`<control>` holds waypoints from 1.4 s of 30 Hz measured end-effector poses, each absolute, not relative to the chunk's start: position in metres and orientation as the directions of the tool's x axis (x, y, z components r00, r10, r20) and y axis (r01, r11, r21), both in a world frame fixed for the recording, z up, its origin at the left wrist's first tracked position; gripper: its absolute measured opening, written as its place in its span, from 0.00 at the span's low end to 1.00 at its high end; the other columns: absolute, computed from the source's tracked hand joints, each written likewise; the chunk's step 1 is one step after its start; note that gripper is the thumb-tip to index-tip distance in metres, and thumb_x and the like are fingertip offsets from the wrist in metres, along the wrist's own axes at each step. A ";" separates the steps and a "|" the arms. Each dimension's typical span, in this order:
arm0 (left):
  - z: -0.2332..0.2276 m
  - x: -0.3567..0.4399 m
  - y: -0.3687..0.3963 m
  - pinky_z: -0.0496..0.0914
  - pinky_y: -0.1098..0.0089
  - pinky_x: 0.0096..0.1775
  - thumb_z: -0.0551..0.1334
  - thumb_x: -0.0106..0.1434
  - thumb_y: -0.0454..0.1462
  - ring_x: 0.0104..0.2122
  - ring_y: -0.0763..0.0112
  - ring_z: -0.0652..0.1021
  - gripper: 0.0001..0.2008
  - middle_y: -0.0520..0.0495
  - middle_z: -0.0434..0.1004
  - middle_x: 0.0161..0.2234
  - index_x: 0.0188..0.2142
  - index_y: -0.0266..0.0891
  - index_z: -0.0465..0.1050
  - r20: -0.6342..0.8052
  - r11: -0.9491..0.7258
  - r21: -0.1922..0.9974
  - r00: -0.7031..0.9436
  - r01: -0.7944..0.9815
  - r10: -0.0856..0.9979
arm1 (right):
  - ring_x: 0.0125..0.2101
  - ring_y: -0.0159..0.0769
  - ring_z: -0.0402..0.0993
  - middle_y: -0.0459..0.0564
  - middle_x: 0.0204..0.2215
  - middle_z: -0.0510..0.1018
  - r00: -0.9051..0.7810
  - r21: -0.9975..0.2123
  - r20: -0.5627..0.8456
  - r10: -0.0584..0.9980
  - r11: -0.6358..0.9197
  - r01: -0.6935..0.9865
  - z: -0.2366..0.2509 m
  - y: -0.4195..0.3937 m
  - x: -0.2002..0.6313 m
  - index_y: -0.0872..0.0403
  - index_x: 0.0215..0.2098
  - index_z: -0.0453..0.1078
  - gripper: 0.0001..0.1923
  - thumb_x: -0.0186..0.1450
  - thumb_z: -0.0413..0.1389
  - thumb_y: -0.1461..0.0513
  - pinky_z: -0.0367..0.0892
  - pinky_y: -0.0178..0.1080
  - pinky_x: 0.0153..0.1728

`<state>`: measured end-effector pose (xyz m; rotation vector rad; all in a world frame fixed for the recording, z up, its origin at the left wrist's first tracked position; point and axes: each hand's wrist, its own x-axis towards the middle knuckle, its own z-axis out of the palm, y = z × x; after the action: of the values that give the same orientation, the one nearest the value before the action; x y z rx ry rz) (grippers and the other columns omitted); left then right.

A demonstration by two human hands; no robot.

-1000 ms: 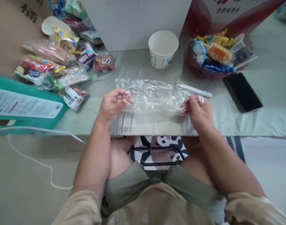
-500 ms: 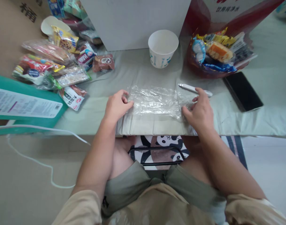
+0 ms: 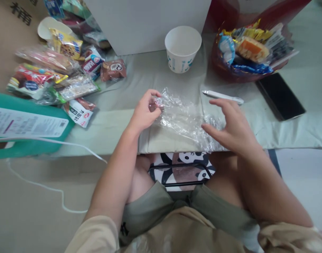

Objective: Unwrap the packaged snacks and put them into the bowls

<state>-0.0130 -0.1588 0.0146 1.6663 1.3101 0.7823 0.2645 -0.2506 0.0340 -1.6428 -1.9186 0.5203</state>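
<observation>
A crumpled sheet of clear plastic film (image 3: 179, 121) lies slantwise on the cloth, its lower right end reaching the table's front edge. At its upper left corner my left hand (image 3: 146, 110) is closed, pinching the film between thumb and fingers. My right hand (image 3: 232, 124) hovers by the film's right end with thumb and fingers spread, holding nothing. Just beyond those fingers lies a white utility knife (image 3: 222, 96), its blade tip pointing left.
A white paper bucket (image 3: 182, 49) stands behind the film. Wrapped snacks (image 3: 51, 75) pile up at left beside a green container (image 3: 31, 123). On the right are a red bowl (image 3: 229, 72) of snacks and a black phone (image 3: 281, 96). A white cable (image 3: 81, 146) hangs over the front edge.
My left hand has lifted and shifted right with the film's corner, so the film now lies askew and more crumpled. My right hand has opened off the film's right end.
</observation>
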 end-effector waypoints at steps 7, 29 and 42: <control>0.028 -0.021 -0.167 0.75 0.69 0.32 0.62 0.55 0.35 0.33 0.70 0.83 0.17 0.51 0.72 0.42 0.45 0.48 0.65 -0.108 0.006 0.970 0.407 0.244 0.907 | 0.56 0.55 0.77 0.59 0.57 0.78 -0.227 -0.855 -0.058 0.972 0.069 0.514 0.023 -0.186 0.247 0.49 0.63 0.68 0.42 0.52 0.71 0.52 0.74 0.57 0.56; 0.022 0.007 -0.172 0.80 0.64 0.43 0.62 0.62 0.33 0.42 0.64 0.86 0.13 0.45 0.85 0.41 0.47 0.41 0.74 -0.298 0.285 0.954 0.449 0.098 0.842 | 0.35 0.37 0.81 0.54 0.40 0.83 -0.325 -0.945 -0.327 0.887 -0.300 0.131 0.010 -0.195 0.216 0.52 0.50 0.71 0.22 0.64 0.62 0.49 0.76 0.38 0.31; 0.014 -0.009 -0.170 0.71 0.72 0.29 0.66 0.60 0.34 0.23 0.75 0.77 0.03 0.51 0.79 0.28 0.35 0.40 0.79 -0.127 0.172 0.983 0.451 -0.060 0.884 | 0.41 0.40 0.77 0.49 0.49 0.79 -0.002 -0.993 0.122 0.993 0.122 -0.002 -0.014 -0.200 0.218 0.48 0.28 0.77 0.04 0.60 0.63 0.57 0.69 0.36 0.25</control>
<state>-0.0092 -0.1698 0.0136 1.2116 0.8687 0.8057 0.2175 -0.2003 -0.0136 -1.1164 -1.2645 1.1208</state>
